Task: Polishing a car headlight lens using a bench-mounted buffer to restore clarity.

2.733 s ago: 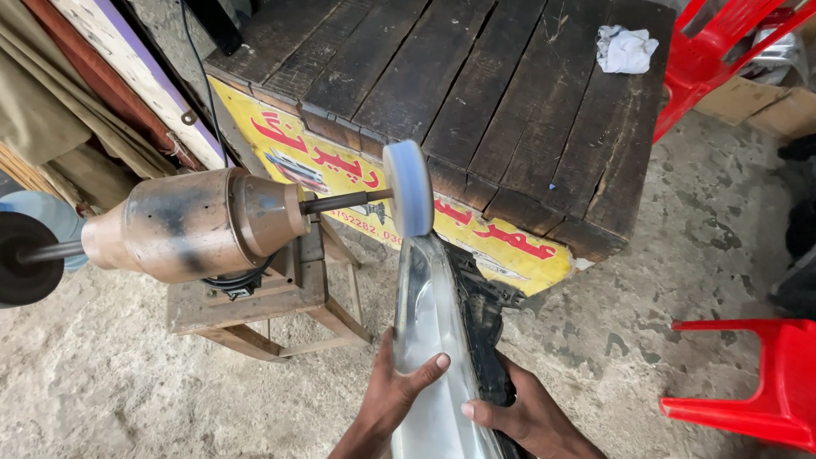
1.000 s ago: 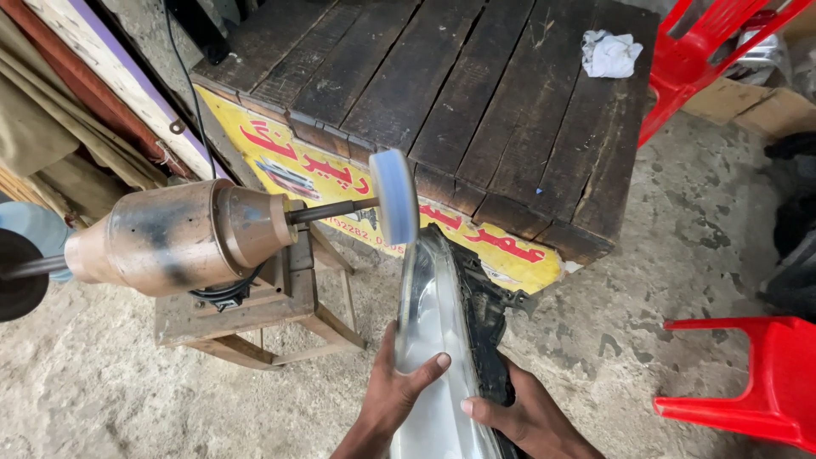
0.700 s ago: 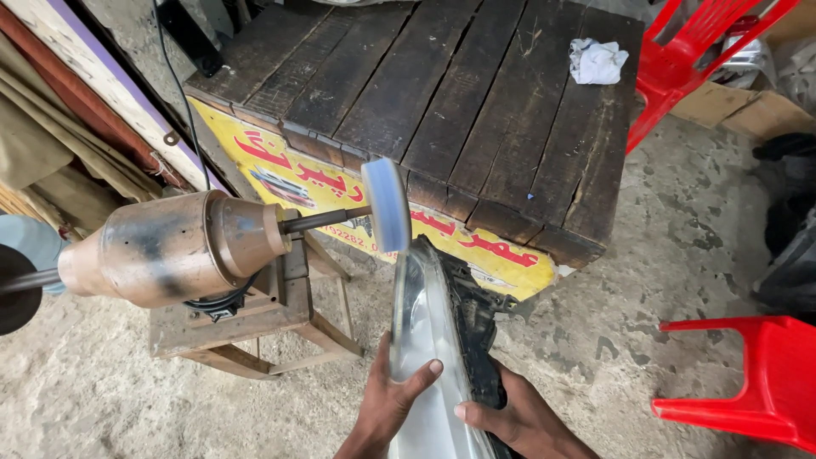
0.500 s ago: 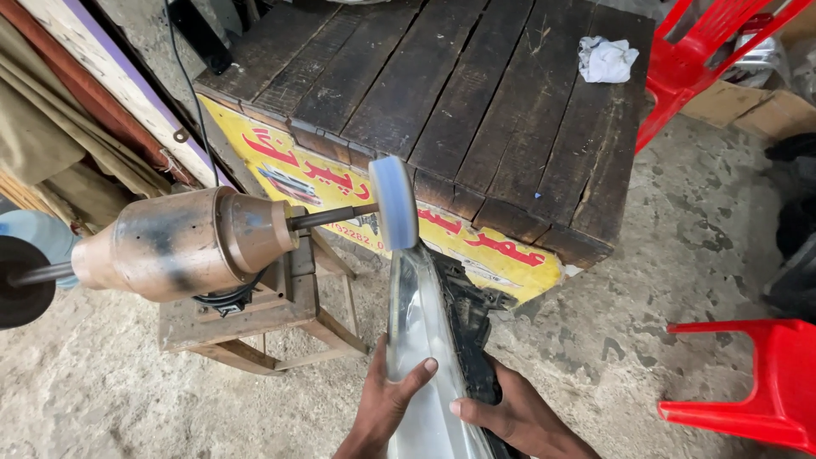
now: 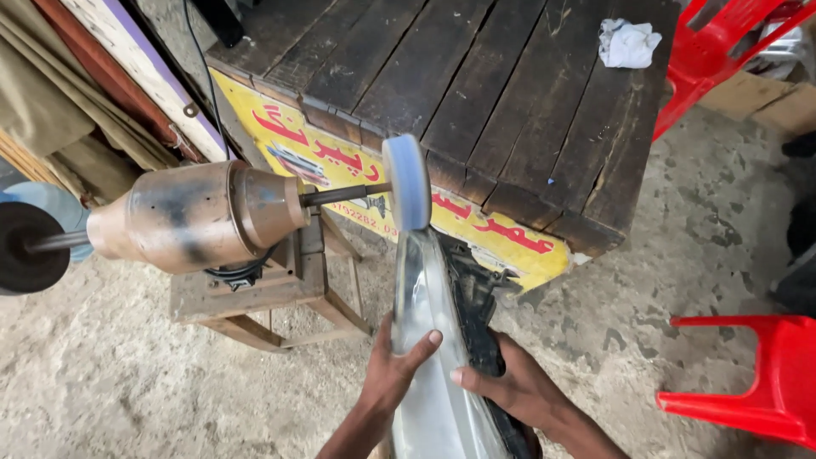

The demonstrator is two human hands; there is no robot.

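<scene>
Headlight [image 5: 433, 340] lower end cut off by bottom edge; its black housing partly hidden behind right hand [image 5: 510, 387]. Dark wheel [image 5: 30, 246] cropped at left edge (motor base mostly hidden too).

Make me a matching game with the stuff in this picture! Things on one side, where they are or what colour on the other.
Things:
1. buffing wheel
2. rag
3. chair
4. headlight

Descriptions:
A. red, on the floor at the right
B. white, crumpled on the dark wooden table
C. held by both hands, left hand and right hand
D. pale blue, on the motor's shaft

Pairs: 1-D, 2-B, 3-A, 4-C
</scene>
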